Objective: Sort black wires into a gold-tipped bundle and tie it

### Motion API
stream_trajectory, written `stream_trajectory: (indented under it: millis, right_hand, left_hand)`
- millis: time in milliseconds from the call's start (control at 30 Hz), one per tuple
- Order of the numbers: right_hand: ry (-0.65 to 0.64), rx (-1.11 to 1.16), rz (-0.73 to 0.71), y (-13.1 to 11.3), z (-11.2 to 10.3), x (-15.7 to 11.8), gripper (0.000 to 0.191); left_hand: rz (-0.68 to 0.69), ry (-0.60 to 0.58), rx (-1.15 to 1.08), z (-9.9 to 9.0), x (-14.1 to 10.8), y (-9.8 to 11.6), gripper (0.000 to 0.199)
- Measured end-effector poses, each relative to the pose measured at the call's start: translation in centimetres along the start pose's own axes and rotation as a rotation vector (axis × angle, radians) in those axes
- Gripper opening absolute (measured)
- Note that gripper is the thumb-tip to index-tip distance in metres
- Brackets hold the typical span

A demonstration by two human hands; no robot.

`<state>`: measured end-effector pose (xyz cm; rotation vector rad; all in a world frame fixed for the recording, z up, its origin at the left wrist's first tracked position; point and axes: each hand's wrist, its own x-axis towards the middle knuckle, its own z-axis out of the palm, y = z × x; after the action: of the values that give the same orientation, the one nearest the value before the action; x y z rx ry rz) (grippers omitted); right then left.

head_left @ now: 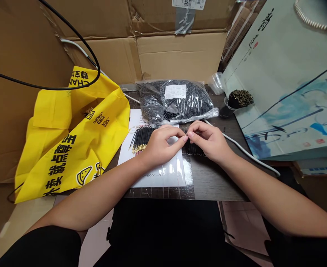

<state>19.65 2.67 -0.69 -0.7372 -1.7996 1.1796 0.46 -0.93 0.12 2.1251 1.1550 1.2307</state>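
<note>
My left hand [163, 144] and my right hand [209, 141] meet above the table, thumb and forefinger pinched on each. Their fingertips almost touch. Whatever lies between them is too small to make out. Beside my left hand, a bunch of thin black wires [141, 137] with gold-coloured ends lies on a white printed sheet [152, 181]. A pile of thin black pieces [193, 149] lies under my right hand, which partly covers it. Behind both hands rests a clear plastic bag [177, 102] full of small black parts, with a white label on it.
A yellow bag [96, 129] stands at left, a black cable [81, 37] looping above it. To the right are a plastic cup [228, 108] of black gold-tipped pieces, a clear cup [216, 82], a white cable [247, 154] and a pale paper bag [288, 96]. Cardboard boxes [180, 55] wall the back.
</note>
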Motion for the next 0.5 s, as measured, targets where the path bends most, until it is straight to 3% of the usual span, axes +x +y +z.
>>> stream_trajectory:
  millis: [133, 233, 367, 500]
  right_hand:
    - [0.007, 0.015, 0.082, -0.6, -0.7, 0.4, 0.024]
    - [0.014, -0.111, 0.219, -0.7, -2.5, 0.8, 0.027]
    - [-0.013, -0.369, 0.426, -0.4, -5.4, 1.2, 0.028]
    - [-0.098, -0.493, 0.549, -0.5, -6.9, 1.4, 0.027]
  left_hand:
    - [0.045, -0.003, 0.012, 0.0, 0.0, 0.1, 0.025]
    - [0.058, 0.006, 0.034, -0.3, 0.0, 0.1, 0.031]
    - [0.064, 0.098, 0.036, -0.8, -0.1, -0.2, 0.034]
    - [0.048, 0.184, 0.035, -1.0, -0.2, -0.2, 0.037]
